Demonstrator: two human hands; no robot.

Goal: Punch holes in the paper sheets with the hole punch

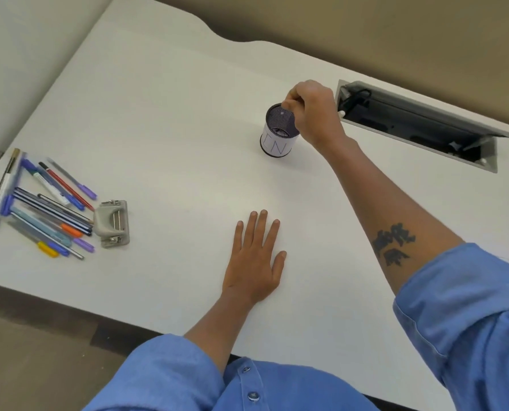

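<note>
A grey hole punch (113,223) lies on the white desk (164,120) at the left, beside a heap of pens. No paper sheets are in sight. My left hand (254,258) rests flat on the desk near the middle, palm down, fingers slightly apart, holding nothing. My right hand (314,112) reaches to the far side and grips the rim of a mesh pen cup (278,132) wrapped in a white label; the cup stands slightly tilted and looks empty.
Several pens and markers (42,209) lie scattered at the desk's left edge. An open cable hatch (419,126) with dark cables inside is sunk into the desk at the right rear. The desk's front edge runs just below my left forearm.
</note>
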